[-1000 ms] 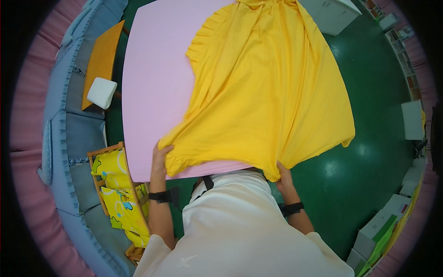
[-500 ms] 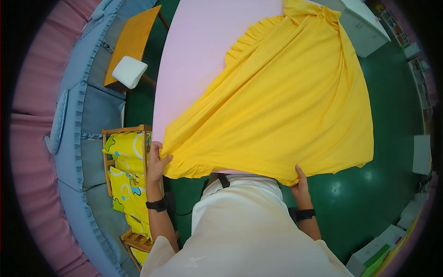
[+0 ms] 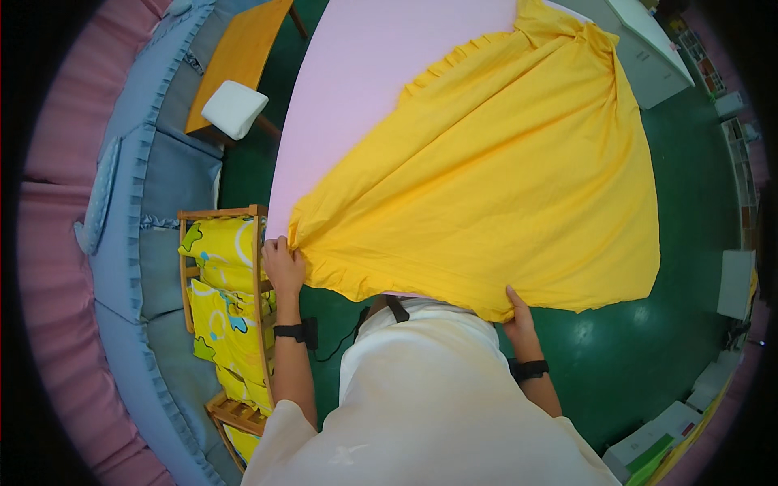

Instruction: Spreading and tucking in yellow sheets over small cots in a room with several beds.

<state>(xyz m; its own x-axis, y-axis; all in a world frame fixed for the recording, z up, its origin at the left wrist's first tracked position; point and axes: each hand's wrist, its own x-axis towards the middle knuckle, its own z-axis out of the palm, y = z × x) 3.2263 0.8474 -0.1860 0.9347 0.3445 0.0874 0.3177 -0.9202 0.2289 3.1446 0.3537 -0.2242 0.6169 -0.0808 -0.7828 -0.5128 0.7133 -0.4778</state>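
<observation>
A large yellow cloth [image 3: 494,186] with ruffled edges lies spread over the pink tabletop [image 3: 344,97]. It is gathered and twisted at the far right, and its right side hangs past the table edge. At the near left corner of the cloth, my left hand [image 3: 284,266] is closed on the ruffled edge, knuckles up. Further right, my right hand [image 3: 521,318] grips the near hem, thumb on top and fingers hidden beneath. Between the hands, the near edge lies close to my waist, and a little pink surface shows there.
Left of the table stands a small wooden bed [image 3: 263,283] with yellow patterned bedding [image 3: 227,312]. Beyond it are a wooden table [image 3: 235,61] with a white cushion-like block [image 3: 235,108] and blue padded panels [image 3: 174,182]. A white cabinet [image 3: 640,53] stands at the far right.
My left hand has turned knuckles up and closed around the cloth's corner, pulling folds toward it. The right hand keeps its hold on the hem. The whole view has shifted slightly.
</observation>
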